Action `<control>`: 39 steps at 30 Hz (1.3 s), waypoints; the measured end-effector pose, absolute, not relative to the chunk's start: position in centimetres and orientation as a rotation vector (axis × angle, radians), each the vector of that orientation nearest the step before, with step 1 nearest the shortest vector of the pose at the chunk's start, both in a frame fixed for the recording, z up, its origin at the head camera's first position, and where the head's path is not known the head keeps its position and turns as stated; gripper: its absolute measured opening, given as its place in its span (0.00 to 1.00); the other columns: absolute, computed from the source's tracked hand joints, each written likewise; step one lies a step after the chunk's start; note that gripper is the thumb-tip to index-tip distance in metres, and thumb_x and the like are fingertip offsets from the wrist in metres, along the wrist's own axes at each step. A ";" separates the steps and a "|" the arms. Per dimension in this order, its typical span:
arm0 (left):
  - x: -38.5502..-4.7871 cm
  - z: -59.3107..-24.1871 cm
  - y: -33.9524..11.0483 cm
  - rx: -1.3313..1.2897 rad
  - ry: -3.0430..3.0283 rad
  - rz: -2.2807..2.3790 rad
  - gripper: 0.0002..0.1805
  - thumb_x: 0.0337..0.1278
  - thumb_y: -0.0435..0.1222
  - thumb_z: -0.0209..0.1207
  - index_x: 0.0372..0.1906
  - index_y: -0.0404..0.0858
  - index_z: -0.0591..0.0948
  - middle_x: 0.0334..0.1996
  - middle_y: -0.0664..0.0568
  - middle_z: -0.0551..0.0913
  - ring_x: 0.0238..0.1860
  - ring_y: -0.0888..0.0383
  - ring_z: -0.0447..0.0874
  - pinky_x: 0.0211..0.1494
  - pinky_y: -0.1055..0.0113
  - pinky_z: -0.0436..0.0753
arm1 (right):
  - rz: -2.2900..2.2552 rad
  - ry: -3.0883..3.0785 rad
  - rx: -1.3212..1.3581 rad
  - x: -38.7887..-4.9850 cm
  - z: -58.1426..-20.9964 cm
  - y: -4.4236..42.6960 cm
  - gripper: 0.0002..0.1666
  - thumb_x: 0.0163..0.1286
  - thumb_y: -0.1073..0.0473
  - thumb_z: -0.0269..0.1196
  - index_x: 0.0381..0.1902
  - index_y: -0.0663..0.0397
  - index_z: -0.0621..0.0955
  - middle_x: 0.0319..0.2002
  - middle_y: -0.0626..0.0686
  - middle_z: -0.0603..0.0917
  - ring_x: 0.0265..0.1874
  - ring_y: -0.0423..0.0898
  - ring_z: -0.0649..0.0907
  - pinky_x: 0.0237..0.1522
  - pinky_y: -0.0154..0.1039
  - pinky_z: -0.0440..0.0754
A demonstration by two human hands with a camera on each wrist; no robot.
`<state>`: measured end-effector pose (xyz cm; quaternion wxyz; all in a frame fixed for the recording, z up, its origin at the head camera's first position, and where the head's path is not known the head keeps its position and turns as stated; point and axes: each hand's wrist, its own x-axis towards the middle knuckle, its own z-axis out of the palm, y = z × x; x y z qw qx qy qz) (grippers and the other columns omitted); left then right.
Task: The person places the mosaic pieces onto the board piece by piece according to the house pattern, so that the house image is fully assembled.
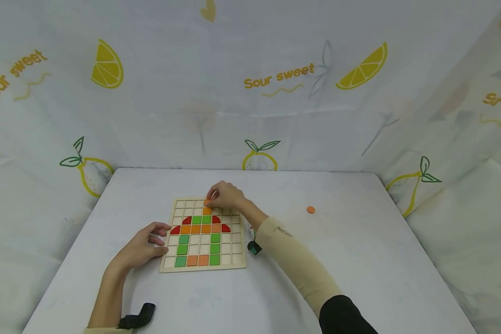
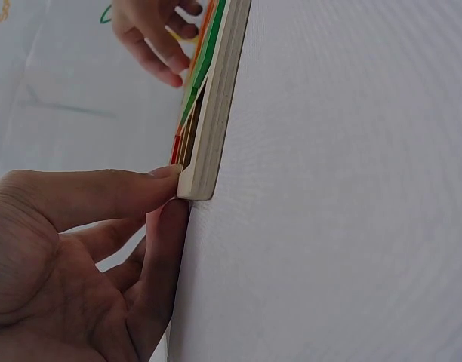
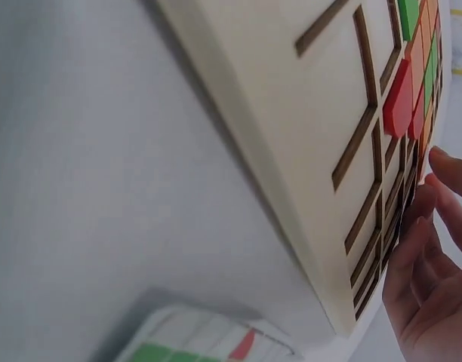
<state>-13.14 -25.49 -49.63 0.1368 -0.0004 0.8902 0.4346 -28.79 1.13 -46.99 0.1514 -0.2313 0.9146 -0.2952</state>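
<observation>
A pale wooden grid board [image 1: 237, 264] lies on the table, with green, orange and red tiles set in part of its squares. At its left edge, my left hand [image 1: 139, 246] touches the rim with thumb and fingers apart; close by, the left wrist view shows the thumb [image 2: 103, 197] and a finger against one corner. My right hand [image 1: 226, 195] is over the board's far edge, its fingertips pinching an orange square tile [image 1: 207, 202] at the top row. Below that sits another orange tile [image 1: 207, 211]. In the right wrist view, fingers partly hide the far squares.
A round orange piece [image 1: 311, 209] lies alone on the table to the right. Beside the board's right edge is a card printed with a coloured grid [image 3: 193, 343], mostly hidden by the right forearm in the head view. Printed white cloth hangs behind the table.
</observation>
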 end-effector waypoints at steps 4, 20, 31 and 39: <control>-13.1 -49.7 -25.5 0.009 2.579 1.255 0.33 0.55 0.33 0.69 0.66 0.39 0.73 0.56 0.43 0.76 0.50 0.52 0.79 0.48 0.66 0.79 | -0.897 2.596 -0.688 -29.1 -46.6 2.1 0.11 0.68 0.50 0.70 0.45 0.46 0.88 0.40 0.48 0.89 0.34 0.41 0.83 0.36 0.36 0.76; -12.9 -49.5 -25.8 0.031 2.545 1.294 0.33 0.55 0.32 0.69 0.66 0.37 0.72 0.57 0.42 0.76 0.49 0.53 0.79 0.46 0.65 0.78 | -1.041 2.561 -0.567 -32.1 -46.7 12.0 0.12 0.68 0.57 0.69 0.47 0.54 0.87 0.38 0.55 0.86 0.24 0.44 0.83 0.25 0.33 0.78; -12.8 -49.3 -25.8 0.009 2.531 1.300 0.33 0.54 0.32 0.68 0.67 0.37 0.72 0.56 0.42 0.75 0.49 0.53 0.78 0.46 0.66 0.79 | -1.043 2.554 -0.514 -31.6 -45.5 19.0 0.18 0.69 0.54 0.69 0.54 0.56 0.85 0.43 0.57 0.85 0.32 0.54 0.87 0.29 0.37 0.81; -12.9 -49.3 -25.6 0.014 2.536 1.301 0.33 0.55 0.31 0.68 0.67 0.37 0.72 0.57 0.42 0.75 0.50 0.53 0.78 0.46 0.66 0.78 | -1.033 2.529 -0.507 -29.8 -44.6 24.6 0.22 0.71 0.53 0.68 0.57 0.59 0.83 0.47 0.59 0.86 0.36 0.56 0.87 0.32 0.41 0.83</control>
